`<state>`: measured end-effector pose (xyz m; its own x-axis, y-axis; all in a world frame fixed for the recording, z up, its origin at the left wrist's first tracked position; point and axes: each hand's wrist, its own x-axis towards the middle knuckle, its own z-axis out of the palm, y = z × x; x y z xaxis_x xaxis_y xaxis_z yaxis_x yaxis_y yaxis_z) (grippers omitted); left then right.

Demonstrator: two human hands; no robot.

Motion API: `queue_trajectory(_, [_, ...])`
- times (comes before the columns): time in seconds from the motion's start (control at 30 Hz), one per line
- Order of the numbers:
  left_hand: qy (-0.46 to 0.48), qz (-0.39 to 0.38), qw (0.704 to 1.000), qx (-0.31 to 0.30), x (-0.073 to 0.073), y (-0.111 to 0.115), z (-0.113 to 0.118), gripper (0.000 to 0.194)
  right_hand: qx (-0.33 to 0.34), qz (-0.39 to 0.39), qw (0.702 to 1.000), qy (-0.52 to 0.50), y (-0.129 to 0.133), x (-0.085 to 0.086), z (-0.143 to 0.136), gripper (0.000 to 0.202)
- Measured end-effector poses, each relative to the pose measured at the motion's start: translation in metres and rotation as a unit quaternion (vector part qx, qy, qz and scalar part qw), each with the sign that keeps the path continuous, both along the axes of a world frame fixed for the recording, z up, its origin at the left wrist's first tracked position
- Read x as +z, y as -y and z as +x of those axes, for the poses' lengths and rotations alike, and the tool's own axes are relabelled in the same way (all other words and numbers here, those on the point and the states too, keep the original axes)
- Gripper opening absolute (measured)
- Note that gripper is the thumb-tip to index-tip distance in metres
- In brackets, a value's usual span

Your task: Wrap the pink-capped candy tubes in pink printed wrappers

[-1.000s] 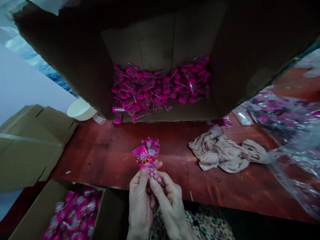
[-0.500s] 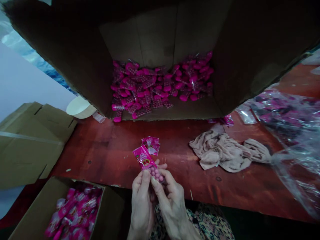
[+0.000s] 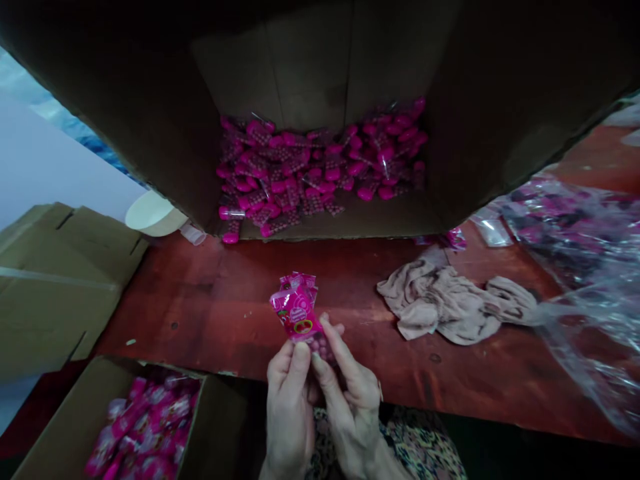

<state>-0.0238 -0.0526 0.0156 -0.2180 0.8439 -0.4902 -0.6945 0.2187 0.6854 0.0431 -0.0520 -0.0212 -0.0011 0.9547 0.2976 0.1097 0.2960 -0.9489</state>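
Both my hands are together over the table's front edge, closed on one small clear candy tube of round pink candies. A glossy pink printed wrapper sleeve covers its far part. My left hand pinches the wrapper's lower edge with its thumb on top. My right hand grips the tube from the right, its thumb near the candies and its forefinger along the wrapper's side. The near end of the tube is hidden by my fingers. Just beyond, several flat pink wrappers lie on the red table.
A large cardboard box opens toward me, with several pink-capped candy tubes inside. At lower left, another box contains wrapped pink pieces. A crumpled cloth and clear plastic bags lie right; a white bowl stands left.
The pink wrapper has come down further over the candy tube, so fewer candies show. My right forefinger now reaches up along the wrapper's side. The view has shifted slightly.
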Motion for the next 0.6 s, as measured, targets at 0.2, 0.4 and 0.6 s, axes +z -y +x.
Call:
queue_trajectory(0.2, [-0.002, -0.036, 0.999, 0.039, -0.006, 0.000, 0.003, 0.025, -0.019, -0.086, 0.996, -0.031, 0.005, -0.005, -0.005, 0.044])
queue_trajectory(0.4, [-0.025, -0.050, 0.997, 0.048, -0.015, -0.005, -0.003, 0.023, 0.017, -0.171, 0.983, -0.067, -0.001, -0.009, -0.012, 0.039])
queue_trajectory(0.6, [-0.195, -0.015, 0.981, 0.009, -0.020, -0.009, -0.018, 0.023, 0.034, -0.110, 0.991, 0.072, -0.013, 0.005, 0.007, 0.041])
